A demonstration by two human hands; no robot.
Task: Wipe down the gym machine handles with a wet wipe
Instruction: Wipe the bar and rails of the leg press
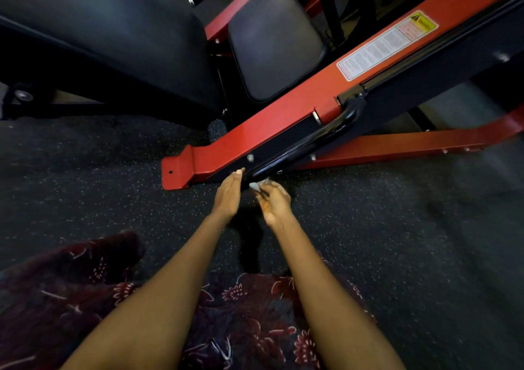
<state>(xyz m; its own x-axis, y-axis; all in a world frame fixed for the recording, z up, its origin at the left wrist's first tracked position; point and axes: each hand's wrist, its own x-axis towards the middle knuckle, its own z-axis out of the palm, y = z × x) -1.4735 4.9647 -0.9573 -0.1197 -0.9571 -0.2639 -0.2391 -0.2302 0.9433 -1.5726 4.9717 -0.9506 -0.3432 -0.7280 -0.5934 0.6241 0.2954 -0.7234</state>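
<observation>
A white instruction label [374, 53] with a yellow warning sticker [424, 22] sits on the red frame beam [283, 120]; its print is too blurred to read.

Two hands [226, 197], one wet wipe [256, 185], one black handle [306, 143], two seat pads [272, 43].

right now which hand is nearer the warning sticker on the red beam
Right. The right hand holds the wet wipe at the black handle, below-left of the warning sticker; the left hand lies farther left.
</observation>
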